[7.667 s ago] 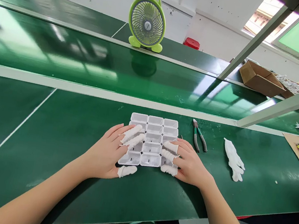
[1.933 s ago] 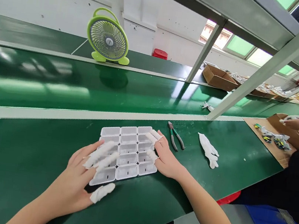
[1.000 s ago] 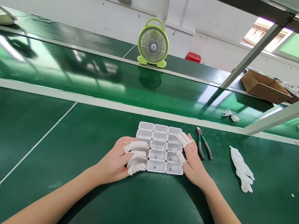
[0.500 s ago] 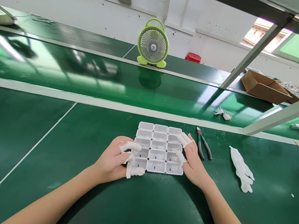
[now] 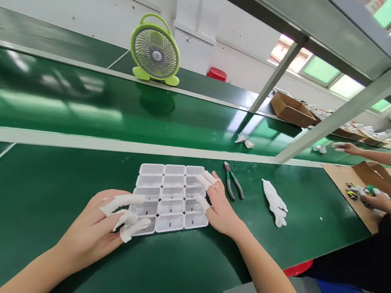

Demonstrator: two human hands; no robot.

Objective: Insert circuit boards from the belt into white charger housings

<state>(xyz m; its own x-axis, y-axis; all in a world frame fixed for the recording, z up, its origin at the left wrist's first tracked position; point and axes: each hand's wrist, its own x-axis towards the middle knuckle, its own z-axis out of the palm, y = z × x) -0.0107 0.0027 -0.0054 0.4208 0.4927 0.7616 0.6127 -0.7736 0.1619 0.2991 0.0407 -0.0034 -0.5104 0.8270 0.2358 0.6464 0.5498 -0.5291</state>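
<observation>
A white tray of small compartments [image 5: 172, 206] lies on the green table, with small dark marks or pieces in several compartments. My left hand [image 5: 104, 226], with white covers on its fingertips, is at the tray's left edge, its thumb and fingers bent over the near left corner. At the right edge rests my right hand [image 5: 218, 204], also with covered fingertips, fingers over the rightmost compartments. Both hands hold the tray by its sides. To the right of my right hand lie green-handled pliers [image 5: 233, 181], and farther right a white glove [image 5: 275, 202].
A green fan [image 5: 156, 50] stands beyond the belt. Small white parts [image 5: 245, 141] lie on the green belt. At the right, another person's hands [image 5: 378, 199] are over a cardboard box [image 5: 378, 178] and the belt. A slanted metal post [image 5: 349, 103] rises there.
The view has turned to the right, bringing another person's arms and boxes into sight. My hands remain at the tray's two sides.
</observation>
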